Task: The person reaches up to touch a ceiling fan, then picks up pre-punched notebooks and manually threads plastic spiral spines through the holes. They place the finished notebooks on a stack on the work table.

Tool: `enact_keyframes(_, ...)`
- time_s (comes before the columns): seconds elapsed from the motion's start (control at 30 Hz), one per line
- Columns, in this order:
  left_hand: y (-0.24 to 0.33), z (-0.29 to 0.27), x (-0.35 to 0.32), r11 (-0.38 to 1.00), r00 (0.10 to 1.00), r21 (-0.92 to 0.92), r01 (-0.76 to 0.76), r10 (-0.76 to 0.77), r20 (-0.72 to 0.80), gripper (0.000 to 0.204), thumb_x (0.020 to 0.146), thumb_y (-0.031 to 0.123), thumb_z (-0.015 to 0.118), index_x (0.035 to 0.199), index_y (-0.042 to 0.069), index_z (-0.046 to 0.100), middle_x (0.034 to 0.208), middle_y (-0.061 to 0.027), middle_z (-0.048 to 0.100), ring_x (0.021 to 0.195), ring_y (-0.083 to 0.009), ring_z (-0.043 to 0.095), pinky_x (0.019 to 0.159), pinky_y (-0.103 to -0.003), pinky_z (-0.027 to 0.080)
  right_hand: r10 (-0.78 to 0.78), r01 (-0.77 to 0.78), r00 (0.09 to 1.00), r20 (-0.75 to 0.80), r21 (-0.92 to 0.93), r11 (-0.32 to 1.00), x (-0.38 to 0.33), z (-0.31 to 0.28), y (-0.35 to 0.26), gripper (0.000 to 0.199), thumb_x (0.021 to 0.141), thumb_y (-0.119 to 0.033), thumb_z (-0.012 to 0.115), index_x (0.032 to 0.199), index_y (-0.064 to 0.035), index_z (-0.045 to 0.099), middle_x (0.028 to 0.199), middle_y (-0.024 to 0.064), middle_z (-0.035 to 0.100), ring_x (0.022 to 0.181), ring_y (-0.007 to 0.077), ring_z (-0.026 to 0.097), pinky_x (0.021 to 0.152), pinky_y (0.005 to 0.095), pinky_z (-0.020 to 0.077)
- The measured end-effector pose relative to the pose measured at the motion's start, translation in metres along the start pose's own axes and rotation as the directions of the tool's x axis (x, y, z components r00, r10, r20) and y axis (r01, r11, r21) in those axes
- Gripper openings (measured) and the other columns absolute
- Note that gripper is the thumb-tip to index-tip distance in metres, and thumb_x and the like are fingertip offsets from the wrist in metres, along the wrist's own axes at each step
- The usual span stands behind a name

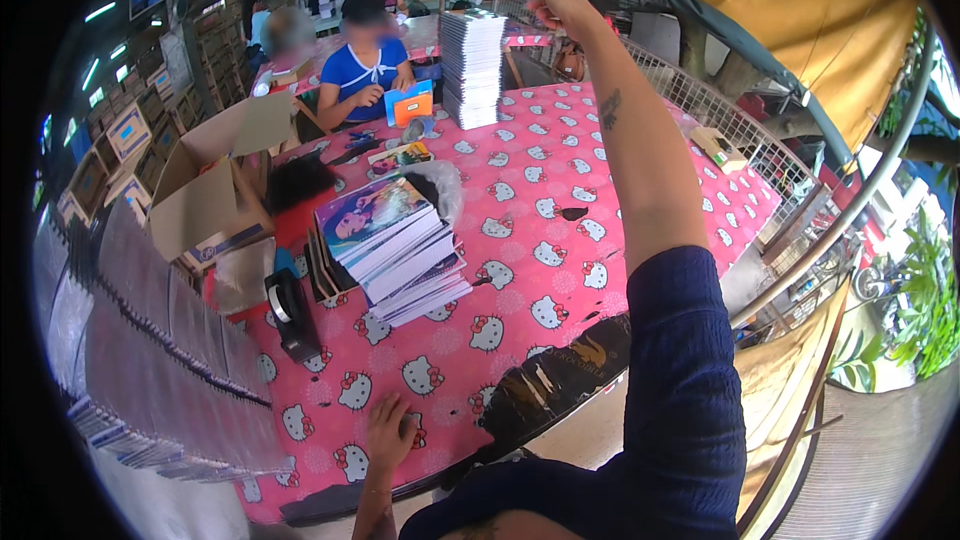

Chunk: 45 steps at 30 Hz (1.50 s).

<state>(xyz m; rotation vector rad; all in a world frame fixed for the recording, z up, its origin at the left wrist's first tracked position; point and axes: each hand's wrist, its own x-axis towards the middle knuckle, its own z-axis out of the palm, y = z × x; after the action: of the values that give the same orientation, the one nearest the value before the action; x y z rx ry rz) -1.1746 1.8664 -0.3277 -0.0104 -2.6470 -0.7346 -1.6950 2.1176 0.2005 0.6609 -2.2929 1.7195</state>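
On pink cartoon-print tablecloth [560,230]: our left hand [388,432] flat near its front edge, fingers spread, holding nothing. Our right hand [563,2] raised high beyond cloth's far edge, fingers curled; grasp we cannot tell. Slanted stack of glossy books [395,245] left of centre; we'd brace on cloth while reaching. Black tape dispenser [290,312] beside stack.

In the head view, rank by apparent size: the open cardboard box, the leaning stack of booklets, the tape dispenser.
1. Open cardboard box
2. Leaning stack of booklets, close to the box, so unsure
3. Tape dispenser, clearly smallest
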Motion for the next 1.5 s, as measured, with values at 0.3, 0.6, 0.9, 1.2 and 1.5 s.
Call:
enact_keyframes(0.3, -0.001, 0.005, -0.002, 0.999, 0.998, 0.014, -0.032, 0.031, 0.049, 0.035, 0.084, 0.018, 0.070, 0.116, 0.005, 0.065, 0.135, -0.0179, 0.058, 0.127, -0.0408, 0.052, 0.105, -0.052, 0.042, 0.048, -0.027, 0.958, -0.282, 0.079, 0.997, -0.046, -0.195, 0.027, 0.078, 0.105, -0.013, 0.039, 0.159, -0.0260, -0.014, 0.088, 0.0097, 0.071, 0.056, 0.0113, 0.056, 0.045, 0.0293, 0.0435)
enact_keyframes(0.6, -0.001, 0.018, -0.003, 0.968, 0.983, 0.172, -0.180, 0.181, 0.016, 0.039, 0.092, 0.023, 0.061, 0.125, 0.001, 0.059, 0.141, -0.0215, 0.052, 0.126, -0.0432, 0.051, 0.104, -0.056, 0.040, 0.268, -0.077, 0.551, -0.790, 0.271, 0.959, -0.484, -0.551, 0.262, 0.036, 0.100, -0.030, 0.056, 0.132, -0.0150, 0.052, 0.127, 0.0100, 0.064, 0.087, 0.0186, 0.059, 0.086, 0.0375, 0.0516)
enact_keyframes(0.9, 0.013, -0.012, 0.026, 0.990, 0.993, 0.142, -0.017, 0.033, -0.113, 0.040, 0.087, 0.017, 0.067, 0.125, 0.004, 0.060, 0.131, -0.0220, 0.053, 0.119, -0.0430, 0.050, 0.099, -0.054, 0.041, 0.611, -0.125, 0.169, -0.773, 0.599, 0.791, -0.658, -0.573, 0.394, 0.043, 0.099, -0.040, 0.056, 0.138, -0.0220, 0.050, 0.132, 0.0024, 0.065, 0.097, 0.0099, 0.064, 0.062, 0.0228, 0.0518)
enact_keyframes(1.2, -0.095, -0.136, 0.238, 0.984, 0.657, 0.051, 0.172, -0.076, -0.750, 0.021, 0.093, 0.011, 0.063, 0.112, 0.003, 0.065, 0.106, -0.0172, 0.065, 0.104, -0.0376, 0.060, 0.090, -0.044, 0.048, 0.098, -0.159, 0.978, -0.183, -0.359, 0.920, -0.490, -0.055, 0.460, 0.044, 0.090, 0.000, 0.052, 0.133, -0.0094, 0.059, 0.102, 0.0029, 0.059, 0.093, 0.0130, 0.057, 0.076, 0.0298, 0.0445)
enact_keyframes(1.5, -0.290, -0.089, 0.424, 0.824, 0.975, 0.538, 0.179, -0.221, 0.013, 0.046, 0.088, 0.029, 0.067, 0.129, 0.011, 0.057, 0.127, -0.0174, 0.058, 0.118, -0.0384, 0.059, 0.095, -0.055, 0.050, 0.143, -0.146, 0.988, -0.063, -0.696, 0.703, -0.515, 0.182, 0.330, 0.035, 0.085, -0.023, 0.070, 0.119, -0.0152, 0.065, 0.110, 0.0125, 0.056, 0.105, 0.0358, 0.052, 0.090, 0.0514, 0.0381)
